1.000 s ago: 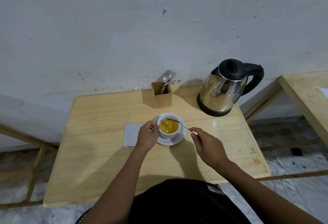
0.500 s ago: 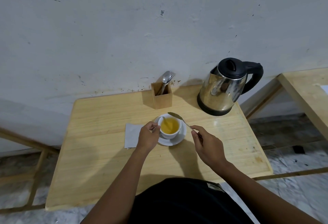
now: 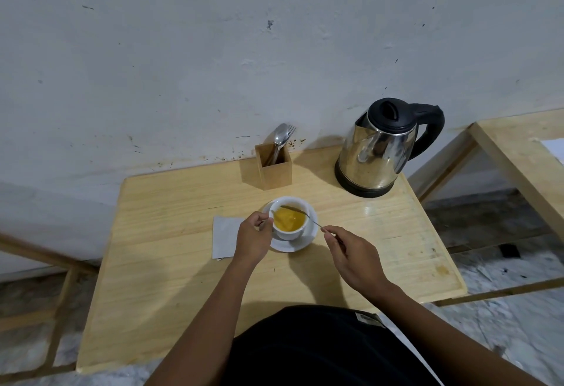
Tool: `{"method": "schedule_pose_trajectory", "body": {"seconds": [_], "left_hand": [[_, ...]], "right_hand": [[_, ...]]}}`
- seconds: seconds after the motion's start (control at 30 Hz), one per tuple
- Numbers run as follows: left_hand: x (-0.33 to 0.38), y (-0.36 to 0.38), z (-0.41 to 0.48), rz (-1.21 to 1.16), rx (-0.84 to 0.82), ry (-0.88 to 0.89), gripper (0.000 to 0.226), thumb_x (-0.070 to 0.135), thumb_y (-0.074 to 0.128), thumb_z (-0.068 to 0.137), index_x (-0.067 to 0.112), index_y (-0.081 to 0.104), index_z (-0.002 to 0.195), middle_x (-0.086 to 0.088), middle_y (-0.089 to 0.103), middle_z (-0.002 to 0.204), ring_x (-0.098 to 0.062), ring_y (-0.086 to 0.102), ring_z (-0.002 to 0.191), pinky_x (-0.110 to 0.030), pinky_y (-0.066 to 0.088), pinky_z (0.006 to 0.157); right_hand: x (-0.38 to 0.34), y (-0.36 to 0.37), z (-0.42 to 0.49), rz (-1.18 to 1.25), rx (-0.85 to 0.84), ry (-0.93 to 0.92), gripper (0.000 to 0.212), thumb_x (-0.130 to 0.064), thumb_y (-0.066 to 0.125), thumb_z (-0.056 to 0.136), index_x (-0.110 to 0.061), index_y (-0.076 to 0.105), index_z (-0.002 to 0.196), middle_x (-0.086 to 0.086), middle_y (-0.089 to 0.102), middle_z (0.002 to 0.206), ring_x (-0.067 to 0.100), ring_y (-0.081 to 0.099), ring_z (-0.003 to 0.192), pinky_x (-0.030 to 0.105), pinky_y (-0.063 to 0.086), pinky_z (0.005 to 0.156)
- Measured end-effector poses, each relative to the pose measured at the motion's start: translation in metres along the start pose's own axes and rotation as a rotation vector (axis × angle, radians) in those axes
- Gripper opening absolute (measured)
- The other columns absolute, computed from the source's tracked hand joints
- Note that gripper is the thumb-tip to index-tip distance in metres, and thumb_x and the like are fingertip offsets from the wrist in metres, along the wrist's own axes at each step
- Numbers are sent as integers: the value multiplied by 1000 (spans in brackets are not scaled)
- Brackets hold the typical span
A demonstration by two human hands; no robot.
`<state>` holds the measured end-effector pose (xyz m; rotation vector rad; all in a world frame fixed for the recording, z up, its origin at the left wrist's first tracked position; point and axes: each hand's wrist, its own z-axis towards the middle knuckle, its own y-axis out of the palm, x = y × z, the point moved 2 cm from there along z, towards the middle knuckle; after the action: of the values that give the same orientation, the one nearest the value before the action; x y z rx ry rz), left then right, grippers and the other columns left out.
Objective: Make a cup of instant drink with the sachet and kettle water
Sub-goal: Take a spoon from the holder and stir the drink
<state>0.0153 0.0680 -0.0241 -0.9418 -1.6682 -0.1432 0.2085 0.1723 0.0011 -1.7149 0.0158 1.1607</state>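
A white cup [image 3: 290, 234] full of yellow drink stands on a white saucer [image 3: 305, 240] in the middle of the wooden table [image 3: 171, 263]. My left hand [image 3: 253, 237] pinches the cup's handle on its left side. My right hand [image 3: 354, 259] holds a thin metal spoon [image 3: 308, 217] by the end of its handle, and the spoon's bowl lies over the drink near the cup's far rim. The steel kettle [image 3: 378, 156] with a black lid and handle stands at the table's back right. A white paper piece [image 3: 224, 237], perhaps the sachet, lies flat to the left of the saucer.
A small wooden holder [image 3: 273, 165] with a spoon and a fork stands against the wall behind the cup. A second wooden table [image 3: 525, 159] is to the right, across a gap. The grey wall runs along the table's back edge.
The spoon, lifted above the cup's far rim half a second ago, has come back down over the drink. My left hand has stayed on the cup's handle.
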Motion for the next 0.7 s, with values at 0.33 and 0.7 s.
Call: {"method": "schedule_pose_trajectory", "body": {"seconds": [0.33, 0.7], "left_hand": [[-2, 4, -2, -44, 29, -1, 10, 20, 57, 94, 13, 64, 93, 10, 58, 84, -20, 60, 78, -54, 56, 80], [-1, 5, -4, -53, 42, -15, 10, 20, 57, 94, 14, 65, 96, 13, 58, 85, -21, 61, 85, -52, 56, 84]], "right_hand": [[27, -3, 12, 581, -10, 328, 18, -15, 47, 99, -9, 59, 87, -3, 52, 78, 14, 45, 72, 31, 37, 70], [48, 23, 45, 539, -1, 538, 17, -16, 42, 99, -8, 52, 88, 3, 48, 76, 14, 42, 66, 28, 34, 59]]}}
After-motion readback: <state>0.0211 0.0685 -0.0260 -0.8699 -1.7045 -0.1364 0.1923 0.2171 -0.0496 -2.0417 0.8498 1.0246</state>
